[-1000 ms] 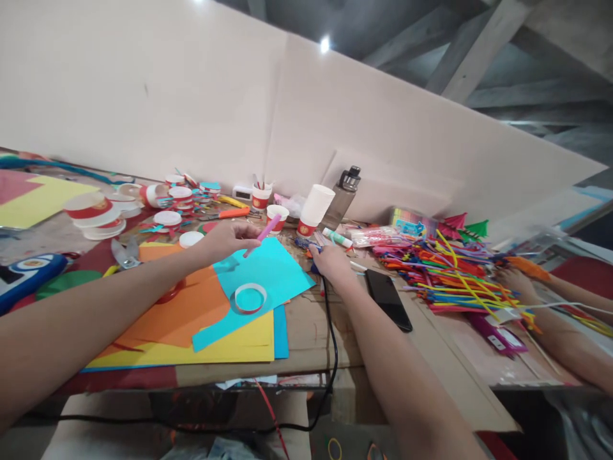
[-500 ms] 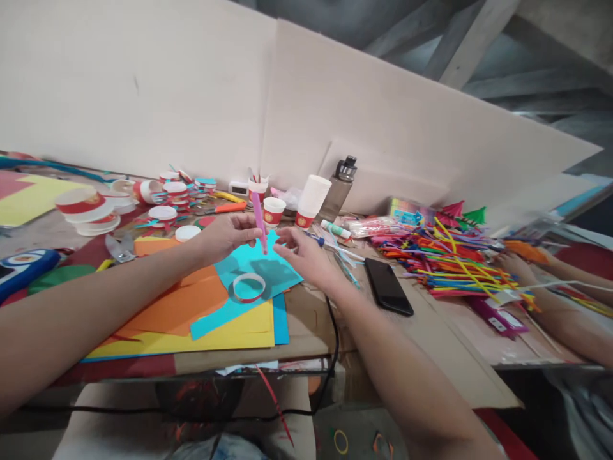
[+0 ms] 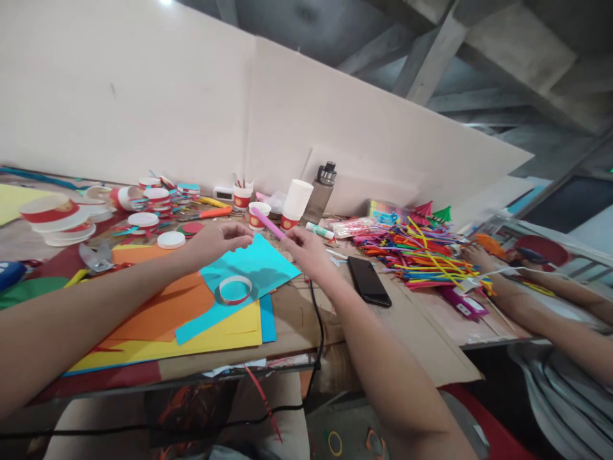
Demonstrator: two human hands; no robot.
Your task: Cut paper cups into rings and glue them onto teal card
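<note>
A slim pink pen-like stick (image 3: 266,222) slants up and to the left from my right hand (image 3: 309,252), whose thumb and fingers pinch its lower end. My left hand (image 3: 223,240) is just left of it, fingers stretched forward and apart from the stick. Beneath both hands lies a blue paper sheet (image 3: 258,265), a strip cut out along its lower left. On that sheet rests a white and red ring (image 3: 235,290) that looks cut from a paper cup. Orange paper (image 3: 158,313) and yellow paper (image 3: 225,332) lie under the blue one.
Cut cup pieces (image 3: 57,220) and scissors (image 3: 96,259) lie left. Paper cups (image 3: 297,201), a bottle (image 3: 320,195) and a glue stick (image 3: 320,230) stand or lie behind. At right are a phone (image 3: 368,281), pipe cleaners (image 3: 421,255) and another person's arm (image 3: 541,306). A black cable (image 3: 316,345) crosses the table edge.
The pink stick has passed from my left hand to my right and now tilts left instead of standing nearly upright. My left fingers have let go. The view has swung right.
</note>
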